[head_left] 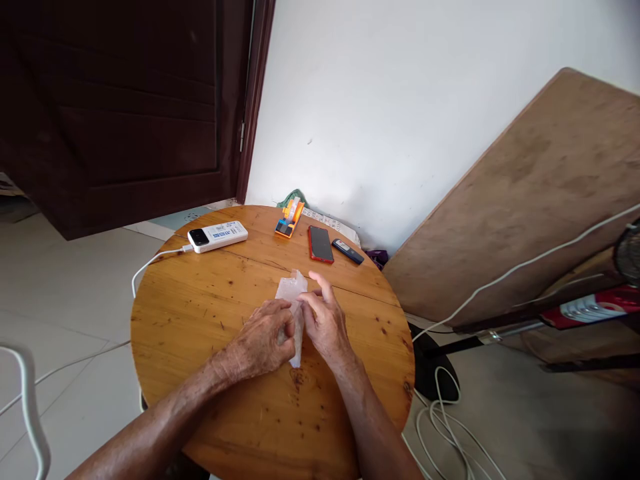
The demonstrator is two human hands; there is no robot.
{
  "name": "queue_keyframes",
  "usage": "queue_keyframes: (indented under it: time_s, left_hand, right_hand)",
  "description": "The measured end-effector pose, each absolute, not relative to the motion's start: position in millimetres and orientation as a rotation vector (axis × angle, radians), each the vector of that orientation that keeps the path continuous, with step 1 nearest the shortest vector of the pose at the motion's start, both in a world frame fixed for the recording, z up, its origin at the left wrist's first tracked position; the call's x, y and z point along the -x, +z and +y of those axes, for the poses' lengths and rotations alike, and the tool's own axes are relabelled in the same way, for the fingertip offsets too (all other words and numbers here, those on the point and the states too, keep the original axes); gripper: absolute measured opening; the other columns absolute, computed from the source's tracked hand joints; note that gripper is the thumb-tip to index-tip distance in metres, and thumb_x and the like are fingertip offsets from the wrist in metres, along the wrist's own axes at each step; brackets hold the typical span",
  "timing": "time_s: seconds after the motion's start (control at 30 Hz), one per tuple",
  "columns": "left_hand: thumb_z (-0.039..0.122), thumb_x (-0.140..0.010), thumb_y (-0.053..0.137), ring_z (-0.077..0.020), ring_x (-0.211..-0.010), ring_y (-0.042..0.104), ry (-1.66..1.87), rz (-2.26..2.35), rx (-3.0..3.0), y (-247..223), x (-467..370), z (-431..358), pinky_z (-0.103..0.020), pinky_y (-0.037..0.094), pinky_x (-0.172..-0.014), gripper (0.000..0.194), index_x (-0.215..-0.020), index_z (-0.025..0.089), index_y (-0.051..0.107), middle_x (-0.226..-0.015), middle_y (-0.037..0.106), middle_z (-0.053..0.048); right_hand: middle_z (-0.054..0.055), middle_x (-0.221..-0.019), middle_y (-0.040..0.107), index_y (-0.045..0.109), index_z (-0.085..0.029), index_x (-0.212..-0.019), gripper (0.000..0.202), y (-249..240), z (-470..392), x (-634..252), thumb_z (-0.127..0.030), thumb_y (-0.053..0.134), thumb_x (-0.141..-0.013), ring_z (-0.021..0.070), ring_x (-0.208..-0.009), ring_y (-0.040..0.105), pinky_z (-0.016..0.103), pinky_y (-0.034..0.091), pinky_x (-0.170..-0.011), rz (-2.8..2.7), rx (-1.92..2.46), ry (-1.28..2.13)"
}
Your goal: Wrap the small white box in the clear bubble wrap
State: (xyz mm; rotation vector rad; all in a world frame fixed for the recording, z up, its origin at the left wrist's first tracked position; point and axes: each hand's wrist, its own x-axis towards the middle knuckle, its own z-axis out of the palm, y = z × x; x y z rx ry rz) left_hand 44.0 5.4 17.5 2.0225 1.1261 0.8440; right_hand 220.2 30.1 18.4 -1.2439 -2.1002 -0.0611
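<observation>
On the round wooden table (200, 333), both my hands meet over a small clear plastic bag (291, 289). My left hand (263, 340) pinches the bag's left edge with curled fingers. My right hand (325, 319) grips its right edge, with the index finger stretched forward. The bag's top sticks out beyond my fingers; its lower end shows below them, lying on the wood. What is inside the bag cannot be made out.
At the table's far side lie a white power bank (217, 236) with a white cable (150, 261), an orange box (289, 219), a red-edged phone (320, 243) and a dark small device (349, 251). A wooden board (540, 193) leans at right; cables (450, 427) lie on the floor.
</observation>
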Motion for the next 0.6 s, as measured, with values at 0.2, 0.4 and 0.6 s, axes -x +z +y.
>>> queue_keyframes:
  time_s: [0.2, 0.4, 0.6]
  left_hand:
    - [0.01, -0.07, 0.059, -0.0287, -0.124, 0.053, 0.877, 1.202, -2.107, 13.7, -45.6, 1.2, -0.045, 0.044, -0.102, 0.011, -0.073, 0.021, 0.058, -0.123, 0.062, -0.01]
    - [0.009, -0.069, 0.056, -0.0282, -0.121, 0.051, 0.991, 1.123, -2.279, 16.9, -44.4, -0.9, -0.047, 0.042, -0.102, 0.034, -0.1, 0.021, 0.061, -0.135, 0.055, -0.009]
    - [0.011, -0.074, 0.053, -0.0264, -0.114, 0.056, 0.904, 1.02, -2.305, 19.5, -42.8, 0.8, -0.045, 0.043, -0.102, 0.038, -0.11, 0.019, 0.063, -0.114, 0.067, -0.009]
  right_hand:
    - [0.008, -0.14, 0.05, 0.069, -0.023, -0.1, 0.031, -0.4, 44.8, -222.7, -0.007, 0.052, -0.08, 0.0188, -0.093, 0.064, 0.034, 0.052, -0.089, -2.106, 1.234, 0.062]
    - [0.009, -0.132, 0.057, 0.071, -0.023, -0.1, 0.022, -9.0, 50.0, -221.6, -0.017, 0.06, -0.081, 0.0224, -0.098, 0.063, 0.039, 0.05, -0.09, -2.08, 1.286, 0.112]
    - [0.009, -0.129, 0.059, 0.068, -0.023, -0.104, 0.028, -9.6, 51.5, -226.3, -0.025, 0.066, -0.077, 0.0254, -0.11, 0.059, 0.039, 0.047, -0.095, -1.911, 1.399, 0.228]
